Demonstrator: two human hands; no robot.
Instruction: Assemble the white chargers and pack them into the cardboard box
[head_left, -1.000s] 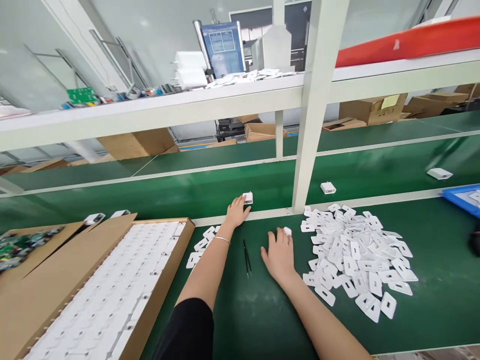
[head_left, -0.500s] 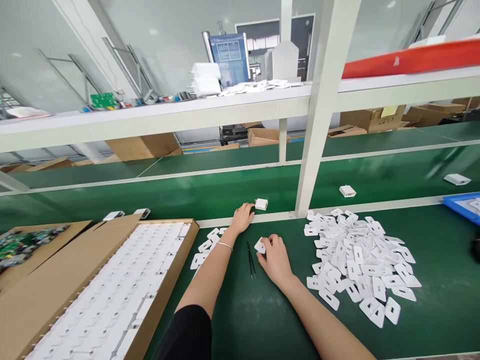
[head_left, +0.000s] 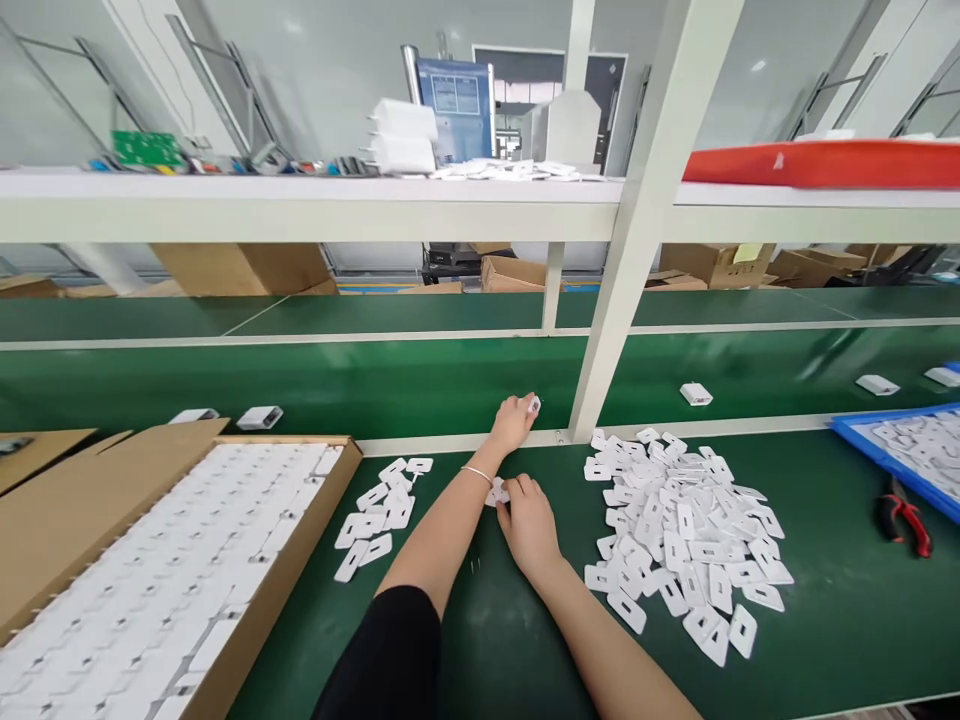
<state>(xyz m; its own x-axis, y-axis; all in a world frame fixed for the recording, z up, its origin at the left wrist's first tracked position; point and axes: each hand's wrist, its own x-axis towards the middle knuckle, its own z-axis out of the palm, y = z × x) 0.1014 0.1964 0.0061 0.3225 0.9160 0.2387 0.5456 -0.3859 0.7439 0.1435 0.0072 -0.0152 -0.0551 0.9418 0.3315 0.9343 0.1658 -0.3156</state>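
At our far left, the cardboard box (head_left: 346, 492) holds close rows of white parts, with some darker gaps along its right side; we judge it largely filled, though we cannot tell whether those parts are finished. Beyond its flap, two white housings lie on the green belt (head_left: 435, 390). Just right of the box, a small group of slotted plates (head_left: 367, 525) lies loosely overlapped on the green bench (head_left: 525, 660); whether they are sorted or set aside, we cannot say. In the middle, our right hand (head_left: 529, 520) has its thumb and fingers together on the edge of one white plate (head_left: 496, 492), low over the bench; we cannot tell whether it is lifted. Past it, our left hand (head_left: 512, 422) is clamped on a white adapter housing (head_left: 534, 404) at the belt. Housing and plate are apart, so nothing shows them joined. To the right, a large heap of slotted plates (head_left: 675, 552) lies on the bench, far more than in the small group, so we judge many remain loose. Behind the heap one housing (head_left: 696, 395) sits on the belt, with two more farther right. Red-handled pliers (head_left: 904, 518) lie unheld near the blue tray (head_left: 900, 467), which holds more white pieces.
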